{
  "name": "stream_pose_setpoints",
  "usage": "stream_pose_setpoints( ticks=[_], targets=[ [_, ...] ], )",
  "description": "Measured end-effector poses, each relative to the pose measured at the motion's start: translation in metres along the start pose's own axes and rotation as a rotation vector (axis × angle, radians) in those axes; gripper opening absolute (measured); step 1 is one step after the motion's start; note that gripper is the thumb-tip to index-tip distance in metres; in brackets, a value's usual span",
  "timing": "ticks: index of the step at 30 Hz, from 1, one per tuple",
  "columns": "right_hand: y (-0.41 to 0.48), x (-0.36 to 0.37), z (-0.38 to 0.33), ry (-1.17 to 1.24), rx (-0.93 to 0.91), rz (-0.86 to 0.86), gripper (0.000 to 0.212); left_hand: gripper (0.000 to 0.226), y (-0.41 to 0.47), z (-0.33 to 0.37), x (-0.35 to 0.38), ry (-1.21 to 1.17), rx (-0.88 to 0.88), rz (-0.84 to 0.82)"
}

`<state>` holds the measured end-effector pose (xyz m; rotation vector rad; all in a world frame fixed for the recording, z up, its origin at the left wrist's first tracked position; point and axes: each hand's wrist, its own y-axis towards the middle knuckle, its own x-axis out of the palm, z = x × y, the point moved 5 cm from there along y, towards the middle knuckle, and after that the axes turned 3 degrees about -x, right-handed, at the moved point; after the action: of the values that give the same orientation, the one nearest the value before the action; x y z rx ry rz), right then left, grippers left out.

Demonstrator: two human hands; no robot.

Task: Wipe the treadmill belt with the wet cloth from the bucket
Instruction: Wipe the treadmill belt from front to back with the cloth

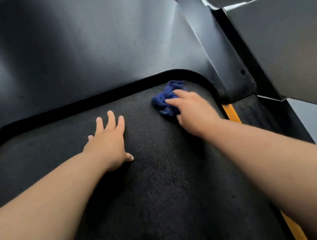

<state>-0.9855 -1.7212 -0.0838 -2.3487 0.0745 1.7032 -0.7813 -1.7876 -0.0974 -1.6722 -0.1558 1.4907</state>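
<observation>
Item: treadmill belt (162, 189), black and textured; we note darker mottled patches down its middle, possibly damp or soil, which we cannot tell apart. Item: blue cloth (163, 101), bunched, lying on the belt's far right corner, just beside the curved edge of the motor cover (85, 49). Item: right hand (192, 111), blurred, fingers bent over the cloth and holding it down against the belt. Item: left hand (110, 141), fingers straight and spread, palm flat on the belt, holding nothing, well left of the cloth. Item: yellow side strip (231, 113), along the belt's right edge. The bucket is not in view. Step in hand, as we judge it: wiping the front corner. We would press evenly, work in overlapping strokes across to the left, follow the curved edge closely, and brace with the flat hand.
</observation>
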Motion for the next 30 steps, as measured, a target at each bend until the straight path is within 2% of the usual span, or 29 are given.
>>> stream_pose_setpoints(
  ticks=[3,6,8,10,11,13,18,20,22,25,26,30],
  targets=[
    [-0.018,-0.010,0.034,-0.107,0.182,0.040,0.044,0.118,-0.001,-0.003,-0.003,0.007,0.024,0.009],
    [-0.017,-0.015,0.034,-0.132,0.362,0.043,0.039,0.118,-0.001,-0.001,-0.001,0.030,0.016,0.014],
    [-0.010,-0.010,0.004,-0.042,0.247,0.047,0.042,0.119,0.001,0.001,-0.001,0.039,0.002,0.016],
    [-0.012,0.007,-0.032,0.007,0.027,-0.037,0.050,0.119,0.002,0.003,0.000,0.051,-0.007,0.019],
    [-0.015,0.013,-0.040,0.003,-0.016,-0.076,0.052,0.119,0.003,0.002,0.000,0.056,-0.010,0.021],
    [-0.016,0.007,-0.026,-0.045,0.032,-0.074,0.050,0.120,0.003,0.001,-0.001,0.065,-0.011,0.017],
    [-0.040,-0.016,0.037,-0.229,0.300,-0.076,0.047,0.119,0.001,-0.001,-0.004,0.071,-0.012,0.018],
    [-0.044,-0.018,0.039,-0.209,0.385,-0.058,0.044,0.120,0.000,-0.003,-0.005,0.056,-0.007,0.035],
    [-0.040,-0.014,0.021,-0.125,0.330,-0.029,0.042,0.120,-0.002,-0.002,-0.005,0.053,-0.009,0.028],
    [-0.039,0.003,-0.029,0.015,0.049,-0.072,0.043,0.120,-0.001,0.004,-0.009,0.088,-0.006,0.016],
    [-0.041,0.009,-0.037,0.023,0.006,-0.102,0.044,0.120,-0.001,0.005,-0.010,0.099,-0.005,0.013],
    [-0.051,0.001,-0.002,-0.101,0.147,-0.066,0.045,0.122,-0.003,0.001,-0.009,0.140,0.019,-0.022]
  ],
)
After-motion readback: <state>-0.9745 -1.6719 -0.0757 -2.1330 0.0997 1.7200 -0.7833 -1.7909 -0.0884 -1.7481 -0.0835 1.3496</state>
